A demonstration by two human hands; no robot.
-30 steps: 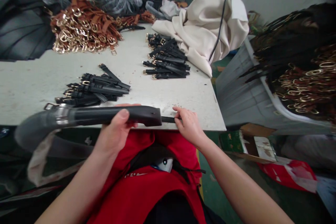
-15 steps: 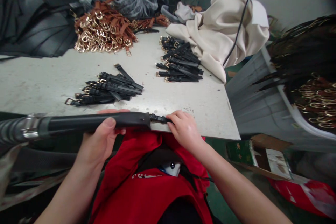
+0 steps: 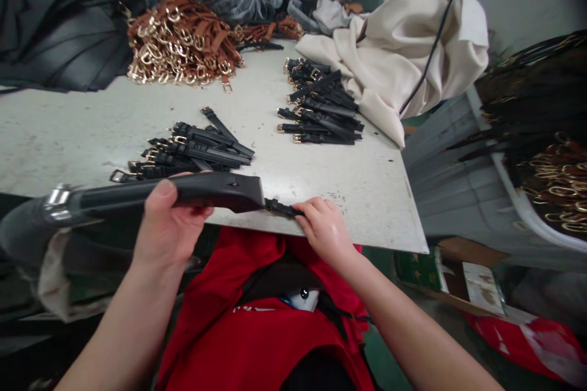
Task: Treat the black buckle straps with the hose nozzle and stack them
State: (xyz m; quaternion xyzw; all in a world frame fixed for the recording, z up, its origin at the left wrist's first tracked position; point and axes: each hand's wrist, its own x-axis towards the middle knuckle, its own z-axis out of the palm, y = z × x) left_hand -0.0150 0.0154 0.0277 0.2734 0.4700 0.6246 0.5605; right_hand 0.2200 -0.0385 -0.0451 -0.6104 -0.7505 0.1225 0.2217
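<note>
My left hand is closed around a black nozzle joined to a thick dark hose by a metal clamp. The nozzle's squared tip points right, above the table's front edge. Between the fingertips of my right hand is the end of a short black buckle strap, which stretches left to the nozzle's tip. Its far end is partly hidden there, so I cannot tell whether the two touch. Just behind the nozzle lies a pile of black buckle straps with gold buckles.
A second group of black straps lies farther back on the pale table. Brown straps with gold buckles are heaped behind, beside cream fabric. A large grey bin and an opened carton stand at the right.
The nozzle in my left hand has risen slightly, with its tip now angled down toward the strap. My right hand still pinches the strap and has barely shifted.
</note>
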